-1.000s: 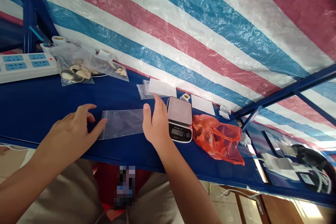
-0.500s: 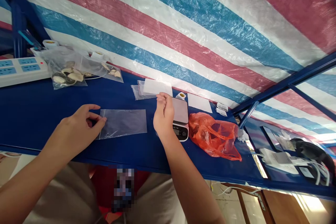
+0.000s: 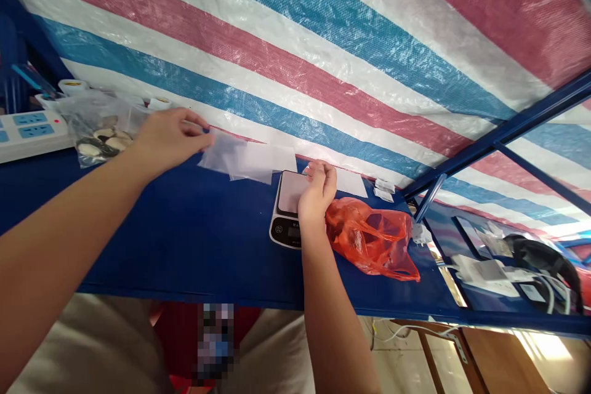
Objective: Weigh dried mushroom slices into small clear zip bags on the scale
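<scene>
My left hand (image 3: 173, 138) pinches a clear flat plastic bag (image 3: 224, 151) by its left end, held over the back of the blue table beside white paper and other clear bags. My right hand (image 3: 317, 191) is above the right side of a small digital kitchen scale (image 3: 293, 191), hiding part of its plate and display. Its fingers are bent together near a small white roll that they mostly cover; whether they grip it is hidden. Right of this hand lies a red plastic carrier bag (image 3: 372, 237).
A bag of mushroom-like dark and pale pieces (image 3: 99, 144) lies beside a white power strip (image 3: 39, 132) at the left. White paper (image 3: 351, 183) and small white packets (image 3: 384, 189) are at the back right. A striped sheet (image 3: 277, 61) hangs behind.
My left hand has lifted the clear bag off the front of the table and carried it toward the back. My right hand has shifted right across the scale, uncovering its left side.
</scene>
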The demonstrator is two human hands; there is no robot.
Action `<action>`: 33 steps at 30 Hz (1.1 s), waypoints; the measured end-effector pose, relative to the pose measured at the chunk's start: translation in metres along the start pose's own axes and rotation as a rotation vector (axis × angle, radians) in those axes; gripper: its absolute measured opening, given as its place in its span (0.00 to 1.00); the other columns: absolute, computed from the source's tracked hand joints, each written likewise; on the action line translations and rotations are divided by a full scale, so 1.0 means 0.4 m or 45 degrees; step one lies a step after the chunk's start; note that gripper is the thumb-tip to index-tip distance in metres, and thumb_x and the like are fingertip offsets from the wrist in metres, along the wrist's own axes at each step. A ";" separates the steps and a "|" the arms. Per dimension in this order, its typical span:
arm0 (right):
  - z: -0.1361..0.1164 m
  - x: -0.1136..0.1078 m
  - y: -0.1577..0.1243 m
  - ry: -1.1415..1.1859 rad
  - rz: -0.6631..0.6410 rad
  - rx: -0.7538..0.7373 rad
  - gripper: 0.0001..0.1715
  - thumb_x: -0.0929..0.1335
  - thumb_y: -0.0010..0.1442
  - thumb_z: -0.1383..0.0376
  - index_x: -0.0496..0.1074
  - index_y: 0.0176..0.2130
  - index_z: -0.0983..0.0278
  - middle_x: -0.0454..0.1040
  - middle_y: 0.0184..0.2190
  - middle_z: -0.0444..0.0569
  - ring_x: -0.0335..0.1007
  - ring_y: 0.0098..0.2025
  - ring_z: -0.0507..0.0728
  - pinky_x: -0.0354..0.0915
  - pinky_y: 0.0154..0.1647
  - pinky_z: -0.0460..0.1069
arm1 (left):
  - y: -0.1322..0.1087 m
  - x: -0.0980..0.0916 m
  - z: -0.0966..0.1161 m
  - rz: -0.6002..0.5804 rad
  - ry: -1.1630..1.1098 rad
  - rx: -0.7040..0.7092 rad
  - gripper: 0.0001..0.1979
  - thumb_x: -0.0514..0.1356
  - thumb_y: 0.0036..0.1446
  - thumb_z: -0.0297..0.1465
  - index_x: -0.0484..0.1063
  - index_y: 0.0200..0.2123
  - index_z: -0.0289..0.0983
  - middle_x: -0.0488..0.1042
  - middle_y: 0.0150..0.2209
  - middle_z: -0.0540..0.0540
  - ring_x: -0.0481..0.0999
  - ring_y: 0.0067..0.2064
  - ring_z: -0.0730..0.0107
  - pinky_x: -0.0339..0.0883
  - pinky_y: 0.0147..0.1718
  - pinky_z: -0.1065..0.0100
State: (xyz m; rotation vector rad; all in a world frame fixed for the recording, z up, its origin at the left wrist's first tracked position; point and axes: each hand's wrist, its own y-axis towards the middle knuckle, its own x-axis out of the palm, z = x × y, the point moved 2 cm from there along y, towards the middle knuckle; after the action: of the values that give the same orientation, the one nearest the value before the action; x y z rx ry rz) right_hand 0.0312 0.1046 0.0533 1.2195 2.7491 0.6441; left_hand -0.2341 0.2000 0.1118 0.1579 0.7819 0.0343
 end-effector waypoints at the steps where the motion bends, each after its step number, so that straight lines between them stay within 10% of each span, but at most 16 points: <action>1: 0.002 -0.003 0.005 0.010 0.023 0.020 0.16 0.61 0.68 0.54 0.69 0.44 0.62 0.78 0.42 0.50 0.77 0.43 0.56 0.70 0.52 0.55 | 0.032 0.021 0.017 -0.033 -0.049 0.038 0.28 0.61 0.56 0.47 0.76 0.51 0.32 0.83 0.39 0.45 0.81 0.36 0.70 0.70 0.36 0.68; 11: 0.005 -0.004 0.007 0.025 0.035 0.043 0.14 0.62 0.67 0.55 0.69 0.42 0.61 0.78 0.41 0.50 0.77 0.41 0.56 0.71 0.50 0.54 | 0.112 0.183 0.023 -0.121 0.282 0.170 0.35 0.46 0.59 0.52 0.76 0.47 0.27 0.82 0.44 0.41 0.78 0.53 0.58 0.67 0.46 0.57; 27: -0.001 0.017 -0.031 -0.121 -0.189 -0.063 0.17 0.61 0.68 0.56 0.62 0.29 0.59 0.63 0.24 0.40 0.62 0.27 0.52 0.61 0.32 0.48 | -0.206 -0.016 -0.203 0.194 0.457 0.030 0.25 0.53 0.63 0.47 0.47 0.22 0.40 0.51 0.17 0.53 0.52 0.23 0.72 0.50 0.30 0.67; 33: 0.002 0.021 -0.038 -0.134 -0.194 -0.061 0.18 0.62 0.68 0.54 0.63 0.29 0.60 0.63 0.24 0.40 0.61 0.28 0.52 0.59 0.32 0.48 | -0.222 -0.050 -0.238 0.315 0.378 -0.019 0.20 0.52 0.65 0.46 0.57 0.25 0.40 0.62 0.23 0.52 0.63 0.28 0.72 0.58 0.35 0.68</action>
State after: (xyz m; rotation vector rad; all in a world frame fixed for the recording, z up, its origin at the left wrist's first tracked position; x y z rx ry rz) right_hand 0.0151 0.1020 0.0474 0.9920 2.6902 0.6085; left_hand -0.3177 0.1229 0.0454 0.2382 1.0542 0.3029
